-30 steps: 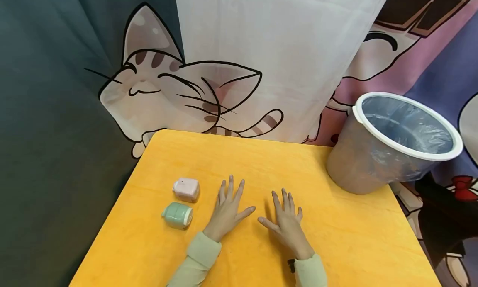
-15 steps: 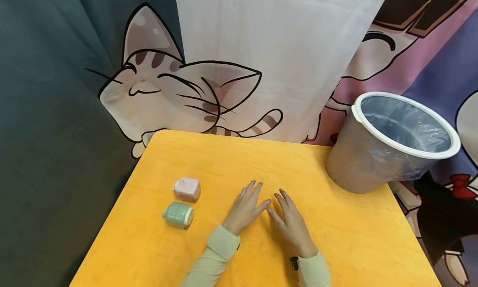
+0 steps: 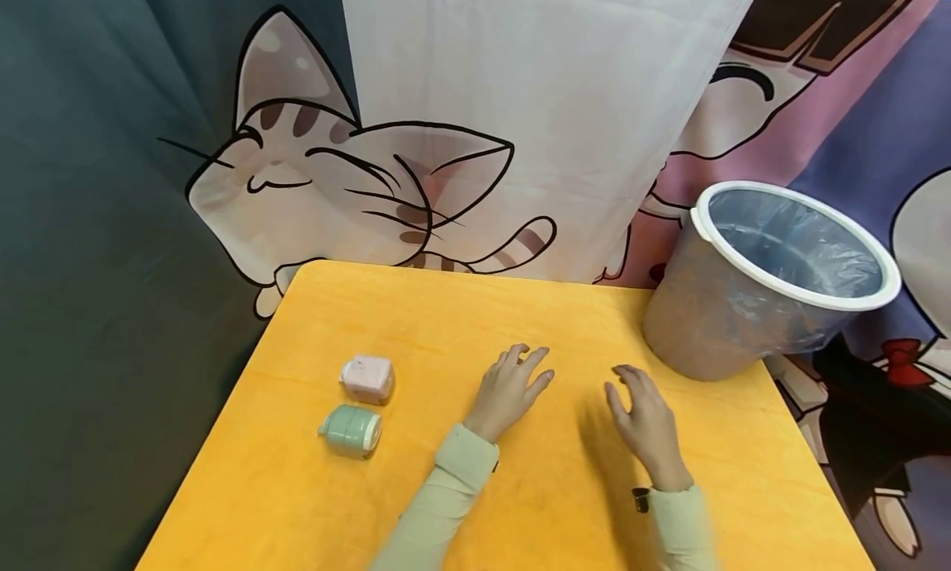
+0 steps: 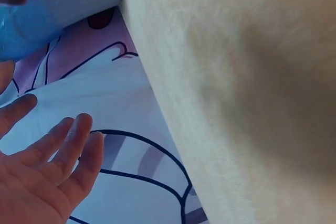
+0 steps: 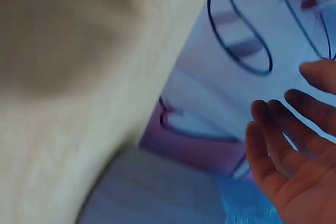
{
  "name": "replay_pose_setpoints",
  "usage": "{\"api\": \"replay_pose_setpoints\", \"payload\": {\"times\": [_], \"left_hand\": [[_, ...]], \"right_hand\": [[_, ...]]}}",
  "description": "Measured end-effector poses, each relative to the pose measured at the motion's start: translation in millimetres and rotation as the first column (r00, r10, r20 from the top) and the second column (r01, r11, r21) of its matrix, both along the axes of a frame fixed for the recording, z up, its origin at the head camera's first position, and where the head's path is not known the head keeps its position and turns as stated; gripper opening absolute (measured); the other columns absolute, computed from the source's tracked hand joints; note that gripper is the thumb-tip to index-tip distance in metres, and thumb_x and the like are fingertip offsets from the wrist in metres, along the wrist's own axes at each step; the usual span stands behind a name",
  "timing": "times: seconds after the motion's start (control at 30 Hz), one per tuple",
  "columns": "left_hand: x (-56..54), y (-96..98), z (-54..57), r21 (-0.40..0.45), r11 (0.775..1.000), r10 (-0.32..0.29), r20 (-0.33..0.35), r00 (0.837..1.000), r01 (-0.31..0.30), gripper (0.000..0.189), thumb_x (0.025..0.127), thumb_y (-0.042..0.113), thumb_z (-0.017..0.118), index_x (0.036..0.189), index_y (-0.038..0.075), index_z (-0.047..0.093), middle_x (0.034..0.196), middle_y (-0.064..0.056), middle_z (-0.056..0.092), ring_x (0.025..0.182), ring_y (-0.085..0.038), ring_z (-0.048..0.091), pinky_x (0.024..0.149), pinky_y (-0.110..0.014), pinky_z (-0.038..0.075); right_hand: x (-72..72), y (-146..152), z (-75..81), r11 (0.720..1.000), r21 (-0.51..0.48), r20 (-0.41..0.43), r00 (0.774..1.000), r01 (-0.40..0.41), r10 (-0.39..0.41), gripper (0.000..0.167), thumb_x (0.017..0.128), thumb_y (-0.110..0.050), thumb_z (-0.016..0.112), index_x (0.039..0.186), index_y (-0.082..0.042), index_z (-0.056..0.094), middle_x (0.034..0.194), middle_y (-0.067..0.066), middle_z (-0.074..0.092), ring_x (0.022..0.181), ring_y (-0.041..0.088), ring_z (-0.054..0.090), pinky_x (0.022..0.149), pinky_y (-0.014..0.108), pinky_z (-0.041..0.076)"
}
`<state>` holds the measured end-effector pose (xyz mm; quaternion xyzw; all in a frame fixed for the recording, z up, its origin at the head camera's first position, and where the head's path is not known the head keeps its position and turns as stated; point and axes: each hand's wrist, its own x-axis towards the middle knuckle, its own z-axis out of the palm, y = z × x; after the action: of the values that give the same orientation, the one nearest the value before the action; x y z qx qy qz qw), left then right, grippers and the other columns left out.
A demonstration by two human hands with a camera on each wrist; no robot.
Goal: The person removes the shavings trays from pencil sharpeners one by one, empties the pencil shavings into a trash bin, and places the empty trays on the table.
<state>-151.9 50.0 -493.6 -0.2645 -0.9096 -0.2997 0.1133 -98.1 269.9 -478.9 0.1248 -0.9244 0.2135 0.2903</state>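
Observation:
My left hand point(image 3: 508, 391) is over the middle of the yellow table, fingers spread and loosely bent, with nothing in it. To its right my right hand point(image 3: 648, 422) hovers above its own shadow, fingers slightly curved around nothing. Both palms show bare in the wrist views, the left hand point(image 4: 47, 177) at lower left and the right hand point(image 5: 299, 156) at lower right. Left of the hands lie two small containers, a pink one point(image 3: 368, 378) and, nearer me, a green one point(image 3: 352, 430) on its side with a pale round end. Neither hand touches them.
A bin point(image 3: 691, 315) with a white rim and a clear plastic liner stands at the table's back right corner. A curtain point(image 3: 565, 101) with a cartoon cat hangs behind the far edge of the yellow table point(image 3: 245, 472).
Both hands have moved to the right. They first drew close together from a spread pose, then parted as the right hand went toward the bin. The two containers have stayed in place.

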Motion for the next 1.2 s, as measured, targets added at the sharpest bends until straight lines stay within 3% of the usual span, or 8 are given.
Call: {"api": "replay_pose_setpoints", "payload": {"times": [0.23, 0.43, 0.63, 0.83, 0.93, 1.0, 1.1, 1.2], "left_hand": [[-11.1, 9.7, 9.3, -0.003, 0.999, -0.036, -0.028, 0.999, 0.036, 0.043, 0.094, 0.04, 0.045, 0.131, 0.02, 0.051, 0.102, -0.003, 0.054, 0.074, -0.011, 0.047, 0.051, -0.017, 0.037], [-19.8, 27.3, 16.5, 0.015, 0.999, -0.047, -0.035, 0.998, 0.047, 0.046, 0.094, 0.04, 0.046, 0.135, 0.021, 0.045, 0.094, 0.0, 0.05, 0.063, -0.008, 0.038, 0.045, -0.015, 0.031], [-28.0, 44.8, 24.7, 0.001, 0.999, -0.041, -0.054, 0.998, 0.041, 0.058, 0.093, 0.041, 0.046, 0.145, 0.029, 0.025, 0.094, 0.0, 0.052, 0.066, -0.006, 0.042, 0.046, -0.015, 0.033], [-29.0, 59.6, 31.2, -0.036, 0.999, -0.044, -0.091, 0.995, 0.041, 0.058, 0.093, 0.04, 0.046, 0.146, 0.03, 0.023, 0.094, 0.002, 0.053, 0.064, -0.005, 0.041, 0.045, -0.014, 0.032], [-28.0, 67.5, 30.9, -0.053, 0.997, -0.068, -0.098, 0.993, 0.063, 0.059, 0.094, 0.041, 0.044, 0.146, 0.03, 0.02, 0.09, 0.003, 0.051, 0.06, -0.004, 0.039, 0.042, -0.013, 0.031], [-27.7, 71.1, 29.9, -0.065, 0.996, -0.075, -0.098, 0.992, 0.069, 0.061, 0.094, 0.042, 0.044, 0.147, 0.03, 0.017, 0.086, 0.004, 0.05, 0.057, -0.004, 0.038, 0.041, -0.013, 0.03], [-28.2, 73.1, 28.5, -0.07, 0.996, -0.065, -0.096, 0.993, 0.059, 0.064, 0.093, 0.042, 0.044, 0.148, 0.031, 0.011, 0.081, 0.004, 0.047, 0.054, -0.005, 0.037, 0.041, -0.014, 0.03], [-29.5, 73.2, 27.3, -0.068, 0.996, -0.056, -0.088, 0.995, 0.05, 0.066, 0.093, 0.042, 0.044, 0.148, 0.033, 0.008, 0.08, 0.004, 0.047, 0.053, -0.005, 0.037, 0.041, -0.015, 0.03]], "right_hand": [[-8.9, 37, 20.7, 0.992, -0.058, -0.022, 0.993, 0.111, -0.112, 0.029, 0.084, -0.008, 0.063, 0.111, 0.001, 0.06, 0.105, 0.017, 0.06, 0.08, 0.031, 0.06, 0.058, 0.044, 0.048], [-11.9, 64, 34.4, 0.977, -0.145, -0.075, 0.983, 0.157, -0.169, 0.029, 0.083, -0.006, 0.062, 0.111, 0.001, 0.061, 0.096, 0.015, 0.062, 0.075, 0.018, 0.06, 0.062, 0.014, 0.042], [-16.2, 84, 46.2, 0.923, -0.31, -0.077, 0.962, 0.227, -0.262, 0.033, 0.086, -0.009, 0.057, 0.118, 0.0, 0.057, 0.097, 0.018, 0.062, 0.078, -0.017, 0.046, 0.066, 0.001, 0.035], [-15.7, 104, 55.1, 0.851, -0.419, -0.092, 0.917, 0.318, -0.387, 0.031, 0.087, -0.015, 0.057, 0.116, -0.003, 0.06, 0.093, 0.003, 0.065, 0.075, -0.018, 0.049, 0.064, 0.001, 0.037], [-14.1, 116, 62.7, 0.785, -0.51, -0.079, 0.89, 0.351, -0.45, 0.029, 0.087, -0.016, 0.056, 0.114, -0.007, 0.062, 0.089, -0.012, 0.061, 0.068, -0.015, 0.052, 0.061, 0.003, 0.039], [-14.0, 125, 69.0, 0.715, -0.591, -0.046, 0.87, 0.372, -0.491, 0.025, 0.086, -0.015, 0.056, 0.11, -0.01, 0.062, 0.086, -0.017, 0.058, 0.063, -0.012, 0.053, 0.056, 0.004, 0.04], [-18.3, 136, 79.5, 0.554, -0.76, 0.01, 0.857, 0.341, -0.514, 0.018, 0.085, -0.013, 0.057, 0.103, -0.011, 0.06, 0.076, -0.011, 0.06, 0.053, -0.004, 0.053, 0.049, 0.008, 0.042], [-24.4, 148, 90.0, 0.359, -0.899, 0.033, 0.854, 0.253, -0.52, 0.013, 0.084, -0.009, 0.058, 0.097, -0.01, 0.057, 0.066, -0.003, 0.056, 0.046, 0.002, 0.051, 0.043, 0.011, 0.04]]}}
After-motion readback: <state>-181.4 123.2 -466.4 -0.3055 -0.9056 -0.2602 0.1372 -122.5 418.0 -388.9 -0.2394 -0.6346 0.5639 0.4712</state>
